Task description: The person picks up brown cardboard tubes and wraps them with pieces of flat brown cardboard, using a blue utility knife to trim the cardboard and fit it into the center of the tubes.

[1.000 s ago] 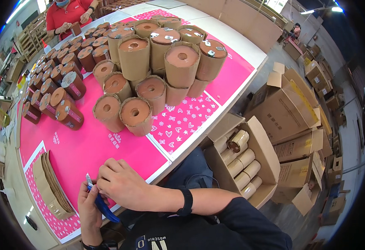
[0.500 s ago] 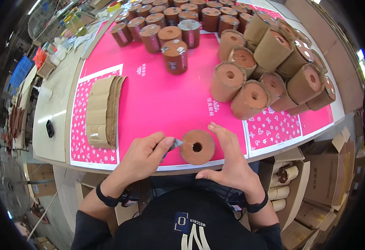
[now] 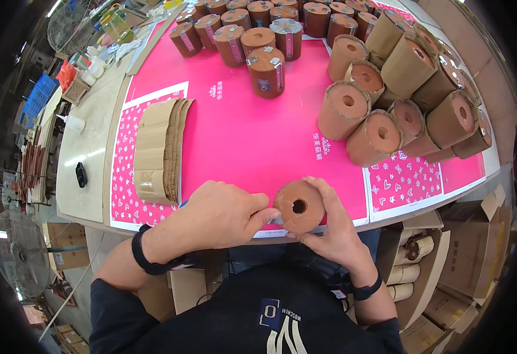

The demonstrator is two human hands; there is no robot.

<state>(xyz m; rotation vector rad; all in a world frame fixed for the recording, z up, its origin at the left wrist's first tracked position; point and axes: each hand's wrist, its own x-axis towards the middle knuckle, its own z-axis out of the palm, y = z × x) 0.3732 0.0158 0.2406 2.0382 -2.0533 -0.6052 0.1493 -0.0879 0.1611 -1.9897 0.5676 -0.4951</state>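
Observation:
A brown cylinder (image 3: pixel 294 223) with a round hole through its top stands at the table's front edge. My right hand (image 3: pixel 342 233) curves round its right side, thumb at the front and fingers behind, holding it. My left hand (image 3: pixel 226 215) is closed at the cylinder's left edge, thumb and finger pinched against the rim. A bit of blue (image 3: pixel 183 203) pokes out behind that fist, from the knife it grips; the blade is hidden by the fingers.
Flattened cardboard sleeves (image 3: pixel 155 150) lie stacked on the left. Cardboard-wrapped cylinders (image 3: pixel 373 138) are piled at right, and dark brown cylinders (image 3: pixel 265 74) with metal fittings stand at the back. Below the table's right edge is an open box (image 3: pixel 415 265) of wrapped rolls.
My right hand has closed round the cylinder from its right side. My left hand has turned over and moved right to the rim, hiding the knife blade that showed before.

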